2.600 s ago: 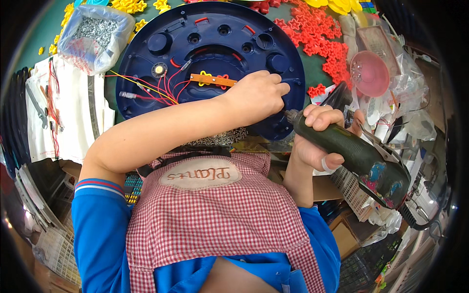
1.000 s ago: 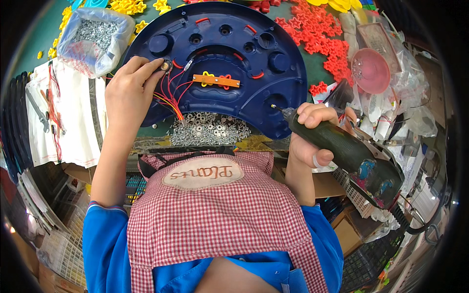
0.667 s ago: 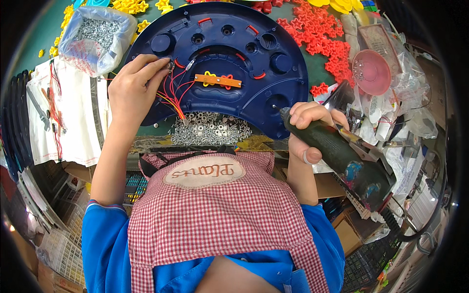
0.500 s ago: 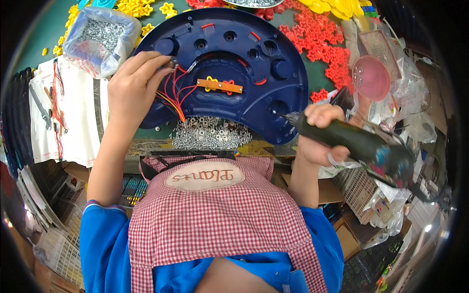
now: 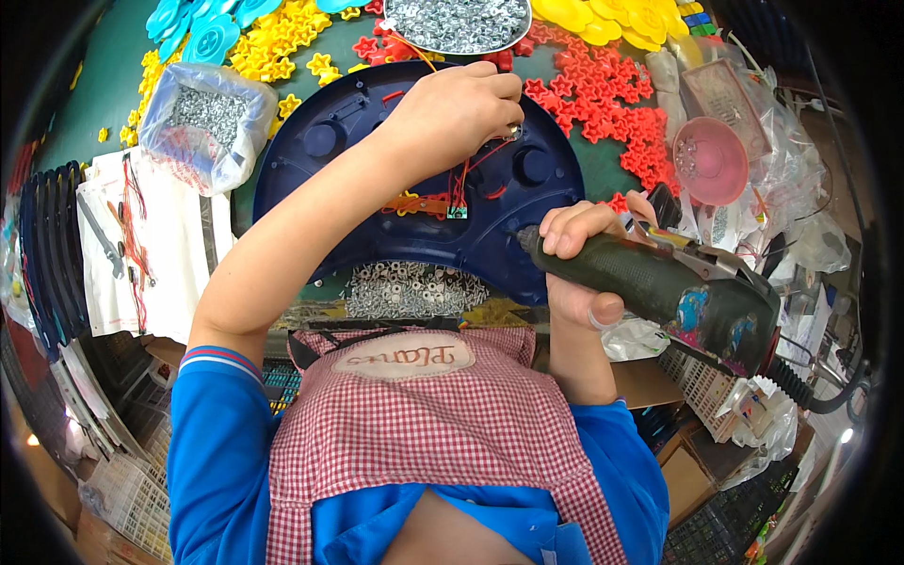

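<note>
My left hand (image 5: pixel 457 113) reaches across a dark blue curved plastic shell (image 5: pixel 325 169), its fingers pinched on a small shiny part with thin red wires (image 5: pixel 468 169). The hand partly hides that part, so its kind is unclear. My right hand (image 5: pixel 584 254) grips a dark electric screwdriver (image 5: pixel 659 292), whose tip points left at the shell's right lobe. Inside the shell lies an orange strip (image 5: pixel 424 203) over yellow and red pieces, with a small green circuit board (image 5: pixel 457 213) beside it. An orange wire (image 5: pixel 411 44) rises beyond my left hand.
Loose screws and washers (image 5: pixel 414 287) lie along the near table edge. A lined box of screws (image 5: pixel 207 118) stands left, a metal dish of hardware (image 5: pixel 459 24) at the back, and a pink bowl (image 5: pixel 711 160) right. Red star pieces (image 5: pixel 603 94) and yellow ones (image 5: pixel 282 38) surround the shell.
My left hand has moved right across the shell with the wired part, drawing the wires along. The green circuit board now shows beside the orange strip. The screwdriver has shifted slightly left.
</note>
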`<state>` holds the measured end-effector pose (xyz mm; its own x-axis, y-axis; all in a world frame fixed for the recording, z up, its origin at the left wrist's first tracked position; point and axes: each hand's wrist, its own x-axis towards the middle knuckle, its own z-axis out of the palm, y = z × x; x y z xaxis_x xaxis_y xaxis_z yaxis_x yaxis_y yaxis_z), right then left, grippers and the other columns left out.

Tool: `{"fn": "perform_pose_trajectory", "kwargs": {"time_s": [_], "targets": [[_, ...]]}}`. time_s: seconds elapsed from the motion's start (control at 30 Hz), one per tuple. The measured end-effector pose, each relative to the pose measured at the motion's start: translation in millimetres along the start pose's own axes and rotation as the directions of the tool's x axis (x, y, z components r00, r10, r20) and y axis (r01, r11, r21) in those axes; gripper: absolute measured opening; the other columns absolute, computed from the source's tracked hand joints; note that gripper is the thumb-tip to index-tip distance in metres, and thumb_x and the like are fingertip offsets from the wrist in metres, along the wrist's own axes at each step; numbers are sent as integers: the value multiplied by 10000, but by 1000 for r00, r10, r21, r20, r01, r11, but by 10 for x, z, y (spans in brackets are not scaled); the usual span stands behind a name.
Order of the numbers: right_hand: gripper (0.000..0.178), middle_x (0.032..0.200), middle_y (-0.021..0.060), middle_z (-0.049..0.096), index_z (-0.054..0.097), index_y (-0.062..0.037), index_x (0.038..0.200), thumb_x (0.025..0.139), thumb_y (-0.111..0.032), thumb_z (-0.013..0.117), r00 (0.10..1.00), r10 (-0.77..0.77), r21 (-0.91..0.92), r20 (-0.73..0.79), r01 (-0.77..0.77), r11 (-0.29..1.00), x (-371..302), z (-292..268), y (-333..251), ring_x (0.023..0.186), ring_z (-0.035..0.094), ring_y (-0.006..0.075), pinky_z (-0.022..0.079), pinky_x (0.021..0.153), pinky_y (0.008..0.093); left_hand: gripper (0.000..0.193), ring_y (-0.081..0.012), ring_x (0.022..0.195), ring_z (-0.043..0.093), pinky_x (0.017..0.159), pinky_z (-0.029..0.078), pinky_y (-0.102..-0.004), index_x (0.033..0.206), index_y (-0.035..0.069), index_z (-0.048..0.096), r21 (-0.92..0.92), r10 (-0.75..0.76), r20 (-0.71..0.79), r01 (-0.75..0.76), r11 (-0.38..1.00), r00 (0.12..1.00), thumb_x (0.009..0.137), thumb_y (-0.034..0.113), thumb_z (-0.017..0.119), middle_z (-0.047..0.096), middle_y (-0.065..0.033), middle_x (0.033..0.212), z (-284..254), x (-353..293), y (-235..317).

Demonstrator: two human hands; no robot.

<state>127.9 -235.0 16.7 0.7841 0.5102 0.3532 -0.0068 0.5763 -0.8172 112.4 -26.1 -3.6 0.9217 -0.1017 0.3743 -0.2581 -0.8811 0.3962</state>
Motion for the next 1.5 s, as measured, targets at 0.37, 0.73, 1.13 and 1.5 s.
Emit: {"fn": "perform_pose_trajectory", "kwargs": {"time_s": [0.37, 0.73, 1.13, 1.5], "targets": [[933, 779, 89, 567, 347, -36, 1412, 790, -637, 696, 967, -88, 93, 240, 67, 993, 566, -15, -117, 703, 547, 215, 472, 663, 370, 455, -305, 953, 642, 856, 492, -404, 1058, 106, 617, -83, -166, 314, 201, 976, 935, 690, 283, 819, 658, -94, 987, -183, 157, -47], [818, 664, 140, 620, 348, 52, 1334, 842, -525, 657, 897, -434, -277, 86, 440, 854, 1875, 113, 695, 599, 601, 217, 513, 635, 314, 403, -287, 975, 617, 840, 500, -411, 1079, 105, 679, -177, -123, 110, 141, 974, 986, 755, 326, 773, 645, -86, 972, -161, 79, -106], [777, 710, 121, 605, 371, -67, 1370, 871, -628, 568, 934, -350, -219, 64, 356, 908, 1905, 206, 629, 636, 594, 244, 520, 694, 403, 163, -202, 839, 608, 782, 436, -368, 848, 145, 751, 150, -208, -290, 259, 954, 934, 790, 296, 731, 684, 9, 800, -39, 393, -613], [848, 838, 59, 557, 395, -115, 1432, 829, -661, 633, 940, -194, 161, 280, 154, 975, 1124, 270, 84, 737, 525, 194, 439, 718, 373, 181, -210, 748, 547, 663, 415, -351, 797, 113, 662, -29, -167, -171, 164, 986, 971, 739, 245, 771, 586, 5, 749, -261, -387, 108]]}}
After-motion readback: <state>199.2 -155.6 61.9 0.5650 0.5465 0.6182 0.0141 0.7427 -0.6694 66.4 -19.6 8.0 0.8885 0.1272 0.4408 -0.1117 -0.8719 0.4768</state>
